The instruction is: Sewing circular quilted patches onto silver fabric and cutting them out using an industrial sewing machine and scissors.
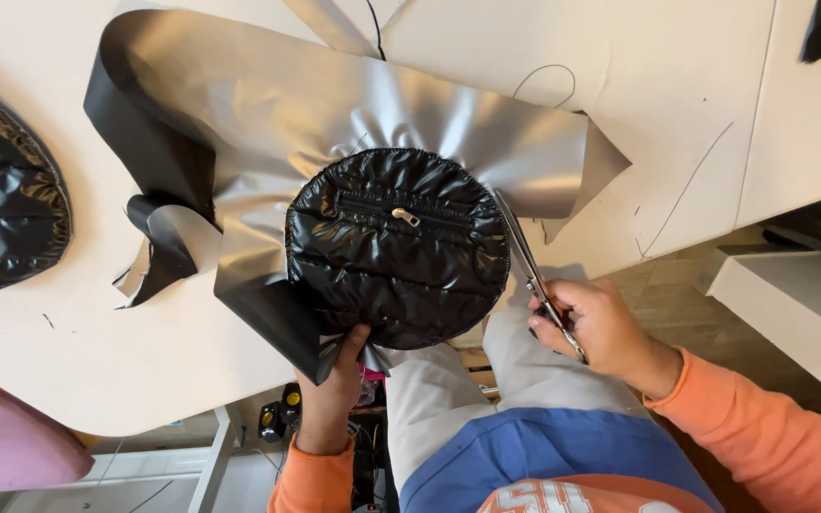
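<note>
Left hand (334, 380) fingers are pinching the round black quilted panel (398, 249) and silver fabric (268, 123) at the desk (97, 361) edge; right hand (601, 328) fingers are gripping scissors (529, 266) alongside the panel's rim.

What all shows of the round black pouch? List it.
The pouch is a round, glossy black, quilted piece with puffy horizontal channels and a shut zip near its top with a metal pull. It lies flat on silver fabric at the table edge. The left hand pinches its lower rim; scissors in the right hand run along its right edge.
</note>
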